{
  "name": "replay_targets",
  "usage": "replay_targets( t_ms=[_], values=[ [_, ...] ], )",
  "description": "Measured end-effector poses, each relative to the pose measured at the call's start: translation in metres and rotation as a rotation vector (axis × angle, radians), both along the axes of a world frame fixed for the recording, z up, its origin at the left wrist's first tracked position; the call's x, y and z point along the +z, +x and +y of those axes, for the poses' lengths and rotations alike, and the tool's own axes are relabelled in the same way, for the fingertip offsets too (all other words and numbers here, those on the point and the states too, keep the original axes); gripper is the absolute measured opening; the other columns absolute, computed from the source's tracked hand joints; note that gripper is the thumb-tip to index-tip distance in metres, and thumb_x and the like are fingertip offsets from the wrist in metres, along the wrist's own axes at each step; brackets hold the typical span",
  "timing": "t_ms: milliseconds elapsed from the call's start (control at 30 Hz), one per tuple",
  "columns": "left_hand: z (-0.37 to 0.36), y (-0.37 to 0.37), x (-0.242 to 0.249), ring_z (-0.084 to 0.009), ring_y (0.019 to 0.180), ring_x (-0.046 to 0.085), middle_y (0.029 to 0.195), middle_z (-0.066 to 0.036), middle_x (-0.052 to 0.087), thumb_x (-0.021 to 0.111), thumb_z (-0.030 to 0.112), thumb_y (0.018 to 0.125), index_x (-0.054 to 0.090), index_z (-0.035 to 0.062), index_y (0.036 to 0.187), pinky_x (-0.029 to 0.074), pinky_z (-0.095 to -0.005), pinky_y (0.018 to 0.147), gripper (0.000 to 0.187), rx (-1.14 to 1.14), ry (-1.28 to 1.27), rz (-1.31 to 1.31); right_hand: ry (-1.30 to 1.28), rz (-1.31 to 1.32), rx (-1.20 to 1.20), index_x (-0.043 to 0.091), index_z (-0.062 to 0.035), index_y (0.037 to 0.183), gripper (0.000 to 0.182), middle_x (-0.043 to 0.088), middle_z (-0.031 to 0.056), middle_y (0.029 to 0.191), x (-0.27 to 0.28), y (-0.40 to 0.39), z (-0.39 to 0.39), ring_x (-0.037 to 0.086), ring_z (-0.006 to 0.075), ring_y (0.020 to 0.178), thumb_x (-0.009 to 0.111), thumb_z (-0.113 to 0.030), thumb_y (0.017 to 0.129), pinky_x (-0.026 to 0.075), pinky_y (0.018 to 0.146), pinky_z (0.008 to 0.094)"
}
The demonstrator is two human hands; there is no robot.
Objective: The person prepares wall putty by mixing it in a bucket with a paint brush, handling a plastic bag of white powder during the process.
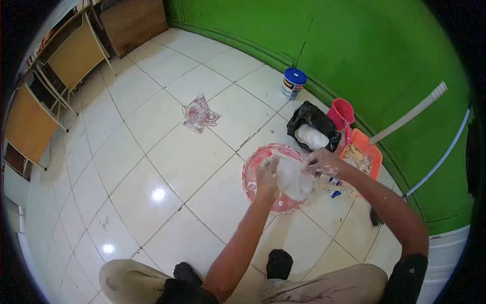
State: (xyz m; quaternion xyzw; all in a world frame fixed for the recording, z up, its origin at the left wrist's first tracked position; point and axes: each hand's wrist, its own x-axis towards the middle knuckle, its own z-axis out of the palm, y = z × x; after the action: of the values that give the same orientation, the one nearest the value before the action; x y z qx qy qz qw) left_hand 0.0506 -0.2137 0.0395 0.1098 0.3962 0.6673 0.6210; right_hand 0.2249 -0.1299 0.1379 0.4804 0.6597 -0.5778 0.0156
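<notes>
A whitish plastic bag [294, 178] hangs between my two hands, over a red basin [251, 172] whose rim is smeared with white. My left hand [267, 175], dusted white, grips the bag's left side. At its upper right, my right hand [322, 163] pinches the bag's edge. What the bag holds is hard to make out. Just beyond my right hand sits a black plastic bag [315, 119] with a white packet [311, 137] in its mouth.
An orange dustpan [375, 157] with debris and a pale handle, a pink dipper [340, 111] and a blue-lidded tub [294, 83] stand along the green wall [374, 50]. Crumpled clear plastic [201, 114] lies on the tiles. Blue scraps [335, 193] lie right of the basin. Desks [76, 55] line the left.
</notes>
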Motion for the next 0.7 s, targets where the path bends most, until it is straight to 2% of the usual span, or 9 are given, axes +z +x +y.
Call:
replay_targets(
  t_ms=[133,167,233,267,400,500,600,667,700],
  values=[
    [-0.010,0.023,-0.004,-0.0164,0.066,0.056,0.081,-0.003,0.057,0.063,0.020,0.090,0.059,0.0073,0.088,0.050,-0.0341,0.059,0.014,-0.028,0.014,-0.149,0.310,-0.043,0.284,0.065,0.0005,0.078,0.019,0.062,0.0033,0.083,-0.026,0.021,0.005,0.059,0.0123,0.081,0.072,-0.017,0.079,0.047,0.074,0.0291],
    [-0.014,0.022,0.011,-0.0164,0.066,0.056,0.080,-0.003,0.056,0.064,0.020,0.090,0.058,0.0076,0.087,0.050,-0.0339,0.059,0.014,-0.035,0.005,-0.228,0.194,0.407,0.166,0.065,-0.0015,0.083,0.017,0.060,0.0020,0.084,-0.095,0.060,0.022,0.056,0.0127,0.079,0.071,-0.016,0.076,0.046,0.075,0.0305],
    [-0.014,0.021,0.014,-0.0164,0.065,0.056,0.080,-0.003,0.056,0.064,0.020,0.089,0.058,0.0079,0.086,0.049,-0.0338,0.059,0.014,-0.041,-0.011,-0.307,0.139,0.505,-0.019,0.065,-0.0024,0.091,0.026,0.061,0.0026,0.084,-0.101,0.061,-0.005,0.056,0.0143,0.078,0.067,-0.027,0.082,0.046,0.074,0.0312],
    [-0.012,0.023,0.006,-0.0183,0.077,0.060,0.090,-0.005,0.059,0.061,0.022,0.092,0.056,0.0052,0.099,0.053,-0.0361,0.067,0.019,-0.055,-0.019,-0.256,0.090,0.600,-0.200,0.065,-0.0033,0.099,0.036,0.062,0.0032,0.085,-0.097,0.059,-0.015,0.056,0.0159,0.077,0.063,-0.038,0.089,0.046,0.073,0.0320],
    [-0.007,0.038,-0.037,-0.0209,0.090,0.062,0.102,-0.009,0.061,0.057,0.035,0.095,0.053,0.0046,0.116,0.055,-0.0374,0.074,0.037,-0.050,-0.042,0.125,-0.015,0.281,-0.292,0.061,-0.0060,0.095,0.027,0.057,-0.0003,0.079,-0.055,0.051,-0.035,0.053,0.0122,0.070,0.061,-0.033,0.091,0.044,0.065,0.0280],
    [-0.025,0.060,-0.043,-0.0217,0.088,0.061,0.105,-0.009,0.060,0.052,0.049,0.095,0.050,0.0079,0.122,0.054,-0.0389,0.074,0.050,-0.110,0.031,-0.071,-0.029,0.262,-0.358,0.057,-0.0080,0.086,0.024,0.052,-0.0028,0.075,-0.062,0.050,-0.030,0.049,0.0082,0.067,0.059,-0.031,0.093,0.041,0.059,0.0251],
    [-0.035,0.073,-0.042,-0.0241,0.094,0.062,0.112,-0.011,0.060,0.047,0.061,0.092,0.046,0.0115,0.128,0.054,-0.0428,0.079,0.061,-0.453,-0.227,-0.142,0.249,0.026,-0.284,0.057,-0.0078,0.086,0.025,0.056,0.0033,0.072,-0.088,0.043,-0.021,0.053,0.0149,0.064,0.059,-0.032,0.093,0.043,0.058,0.0304],
    [-0.039,0.077,-0.037,-0.0274,0.102,0.062,0.118,-0.014,0.059,0.046,0.066,0.090,0.044,0.0098,0.130,0.053,-0.0487,0.086,0.070,-0.462,-0.171,-0.249,0.973,-0.048,0.027,0.058,-0.0052,0.088,0.027,0.060,0.0111,0.074,-0.112,0.037,-0.013,0.058,0.0266,0.066,0.058,-0.031,0.093,0.046,0.059,0.0380],
    [-0.040,0.074,-0.031,-0.0290,0.105,0.061,0.120,-0.014,0.058,0.046,0.065,0.090,0.043,0.0087,0.131,0.052,-0.0507,0.089,0.069,-0.479,-0.077,-0.389,0.968,-0.047,0.031,0.058,-0.0052,0.088,0.027,0.060,0.0111,0.074,-0.110,0.033,-0.015,0.058,0.0266,0.066,0.058,-0.031,0.093,0.046,0.059,0.0380]
  ],
)
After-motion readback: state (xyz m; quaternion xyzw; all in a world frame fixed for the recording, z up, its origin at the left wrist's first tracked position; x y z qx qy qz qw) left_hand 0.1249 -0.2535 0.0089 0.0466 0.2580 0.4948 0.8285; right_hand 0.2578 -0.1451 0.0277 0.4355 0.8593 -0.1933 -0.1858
